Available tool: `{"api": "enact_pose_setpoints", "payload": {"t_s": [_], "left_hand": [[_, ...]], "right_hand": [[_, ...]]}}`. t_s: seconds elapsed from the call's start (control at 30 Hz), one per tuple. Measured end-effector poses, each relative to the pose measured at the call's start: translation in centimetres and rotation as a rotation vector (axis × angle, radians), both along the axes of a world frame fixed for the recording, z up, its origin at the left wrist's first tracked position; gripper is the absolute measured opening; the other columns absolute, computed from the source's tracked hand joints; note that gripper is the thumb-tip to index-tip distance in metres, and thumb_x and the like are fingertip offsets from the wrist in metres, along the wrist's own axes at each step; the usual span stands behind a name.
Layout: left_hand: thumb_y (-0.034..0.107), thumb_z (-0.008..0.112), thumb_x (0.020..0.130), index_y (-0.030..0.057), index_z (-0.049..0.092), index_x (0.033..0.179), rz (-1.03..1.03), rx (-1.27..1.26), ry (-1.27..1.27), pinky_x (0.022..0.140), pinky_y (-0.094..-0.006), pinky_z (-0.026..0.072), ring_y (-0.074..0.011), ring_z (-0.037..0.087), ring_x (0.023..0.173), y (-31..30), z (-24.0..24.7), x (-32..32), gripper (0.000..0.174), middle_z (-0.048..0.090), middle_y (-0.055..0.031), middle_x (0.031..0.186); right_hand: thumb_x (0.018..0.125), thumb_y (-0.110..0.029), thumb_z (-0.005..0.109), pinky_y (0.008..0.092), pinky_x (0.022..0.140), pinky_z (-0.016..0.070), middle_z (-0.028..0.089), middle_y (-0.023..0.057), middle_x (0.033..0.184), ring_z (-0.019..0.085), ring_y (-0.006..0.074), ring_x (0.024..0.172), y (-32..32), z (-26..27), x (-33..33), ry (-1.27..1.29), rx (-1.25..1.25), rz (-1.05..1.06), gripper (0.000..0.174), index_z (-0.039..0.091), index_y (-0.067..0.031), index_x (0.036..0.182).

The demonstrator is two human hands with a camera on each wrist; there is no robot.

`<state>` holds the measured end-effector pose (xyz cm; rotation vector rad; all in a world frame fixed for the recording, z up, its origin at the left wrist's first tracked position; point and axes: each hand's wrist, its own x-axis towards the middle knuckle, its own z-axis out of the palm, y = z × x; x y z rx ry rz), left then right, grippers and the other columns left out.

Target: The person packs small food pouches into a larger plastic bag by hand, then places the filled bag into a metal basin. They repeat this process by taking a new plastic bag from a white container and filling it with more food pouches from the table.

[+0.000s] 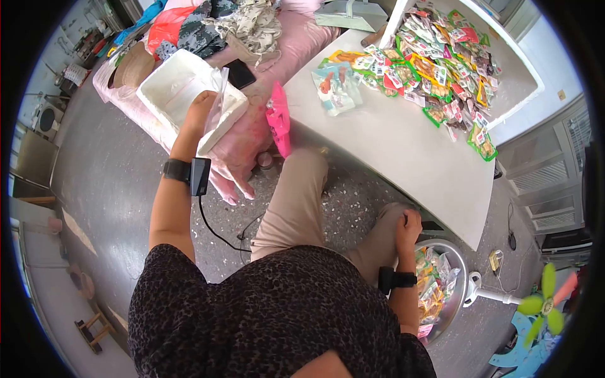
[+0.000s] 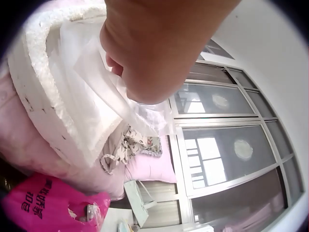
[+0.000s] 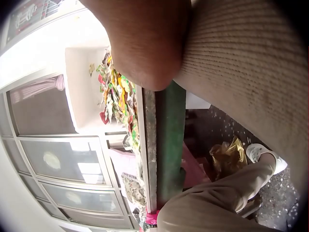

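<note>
My left hand [image 1: 200,107] reaches over a white foam box [image 1: 165,79] on the bed. In the left wrist view its fingers [image 2: 114,65] curl on a clear plastic bag [image 2: 91,63], which spreads across the inside of the box and hangs out below the hand. My right hand [image 1: 408,228] rests on the right knee beside the table edge, its fingers loosely bent and holding nothing. Only the back part of that hand [image 3: 149,58] shows in the right wrist view, against the trouser leg.
Many small snack packets [image 1: 435,69] are heaped on the white table [image 1: 403,145], spilling from a tipped foam box [image 1: 526,88]. A clear bag [image 1: 337,91] lies near them. A pink bag [image 1: 277,120] hangs at the table corner. A metal basin [image 1: 460,271] of packets stands at right, near a fan [image 1: 547,307].
</note>
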<state>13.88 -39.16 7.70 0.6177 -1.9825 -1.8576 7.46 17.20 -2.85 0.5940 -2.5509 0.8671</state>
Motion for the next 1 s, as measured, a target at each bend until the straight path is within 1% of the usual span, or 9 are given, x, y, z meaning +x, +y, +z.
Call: {"api": "enact_pose_setpoints", "payload": {"t_s": [0.17, 0.23, 0.3, 0.4, 0.53, 0.57, 0.73, 0.83, 1.0], "left_hand": [[0.021, 0.043, 0.082, 0.0007, 0.045, 0.104, -0.328, 0.937, 0.226, 0.081, -0.04, 0.0419, -0.0276, 0.051, 0.092, 11.8, 4.6, -0.3, 0.03, 0.05, -0.0173, 0.103], [0.021, 0.043, 0.082, -0.0005, 0.042, 0.108, -0.532, 1.031, 0.247, 0.083, -0.0445, 0.0394, -0.0314, 0.048, 0.097, 15.1, 4.3, -0.7, 0.034, 0.046, -0.0188, 0.108], [0.02, 0.05, 0.079, -0.0057, 0.038, 0.109, -0.641, 1.207, 0.217, 0.084, -0.0531, 0.0357, -0.0364, 0.044, 0.101, 18.9, 4.0, -1.3, 0.042, 0.044, -0.0211, 0.109], [0.025, 0.039, 0.084, -0.0086, 0.037, 0.108, -0.847, 1.337, 0.173, 0.086, -0.0547, 0.0319, -0.0363, 0.041, 0.103, 23.7, 1.8, -1.9, 0.042, 0.04, -0.0208, 0.115], [0.028, 0.039, 0.081, 0.0064, 0.041, 0.112, -1.12, 1.528, 0.254, 0.09, -0.0568, 0.0236, -0.0393, 0.036, 0.107, 28.5, 1.6, -2.0, 0.037, 0.037, -0.0204, 0.118], [0.028, 0.039, 0.081, 0.0068, 0.043, 0.11, -0.981, 1.518, 0.125, 0.09, -0.0567, 0.0236, -0.0393, 0.035, 0.108, 28.7, 1.6, -1.8, 0.037, 0.036, -0.0207, 0.119], [0.025, 0.042, 0.081, 0.0038, 0.048, 0.104, -0.912, 1.401, 0.062, 0.089, -0.0538, 0.0274, -0.0377, 0.037, 0.107, 27.9, 1.1, -2.2, 0.031, 0.041, -0.0195, 0.114], [0.027, 0.048, 0.081, 0.0053, 0.051, 0.091, -0.846, 1.079, 0.043, 0.083, -0.0482, 0.0364, -0.0323, 0.045, 0.1, 26.7, -1.8, -4.2, 0.024, 0.05, -0.0156, 0.104], [0.027, 0.05, 0.08, 0.0049, 0.045, 0.097, -0.399, 1.034, -0.117, 0.078, -0.0424, 0.0404, -0.0282, 0.048, 0.09, 27.0, -2.2, -6.5, 0.028, 0.05, -0.0125, 0.094]], "right_hand": [[0.071, -0.006, 0.052, 0.03, 0.068, 0.0425, 0.054, 0.0115, 0.083, 0.053, 0.0232, 0.075, -1.7, 1.1, 0.2, 0.002, -0.191, -0.019, 0.015, 0.052, -0.0006, 0.085], [0.074, -0.011, 0.054, 0.0257, 0.069, 0.0422, 0.054, 0.0079, 0.086, 0.052, 0.0164, 0.079, -3.6, 3.6, 0.6, -0.364, -0.442, 0.023, 0.018, 0.052, -0.0011, 0.089], [0.077, -0.016, 0.055, 0.0235, 0.068, 0.0416, 0.054, 0.0049, 0.087, 0.05, 0.0117, 0.082, -5.2, 4.3, 0.1, -0.532, -0.741, 0.254, 0.024, 0.049, -0.0025, 0.096], [0.08, -0.023, 0.052, 0.0248, 0.068, 0.0425, 0.052, 0.0066, 0.096, 0.051, 0.0134, 0.086, -7.8, 8.0, 0.4, -0.991, -1.073, 0.354, 0.037, 0.041, -0.0035, 0.109], [0.08, -0.027, 0.05, 0.026, 0.068, 0.0434, 0.051, 0.0089, 0.101, 0.052, 0.0158, 0.088, -10.0, 8.7, 0.0, -1.39, -1.411, 1.025, 0.045, 0.036, -0.0016, 0.115], [0.08, -0.026, 0.051, 0.0259, 0.066, 0.0436, 0.052, 0.0084, 0.098, 0.053, 0.0154, 0.085, -9.8, 9.1, 0.4, -1.363, -1.45, 0.965, 0.042, 0.039, -0.0014, 0.112], [0.077, -0.015, 0.053, 0.0237, 0.054, 0.0436, 0.056, 0.005, 0.077, 0.054, 0.0129, 0.067, -7.5, 7.6, 0.4, -1.109, -1.591, 0.741, 0.019, 0.049, -0.0024, 0.092], [0.075, -0.007, 0.052, 0.0226, 0.048, 0.0418, 0.054, 0.0038, 0.068, 0.052, 0.0115, 0.058, -6.0, 8.6, 0.3, -0.978, -1.438, 0.269, 0.005, 0.05, -0.0037, 0.079], [0.074, -0.002, 0.048, 0.0213, 0.046, 0.0404, 0.053, 0.0038, 0.067, 0.051, 0.0111, 0.055, -5.9, 6.7, -2.3, -0.738, -1.393, 0.042, 0.006, 0.048, -0.0031, 0.08]]}}
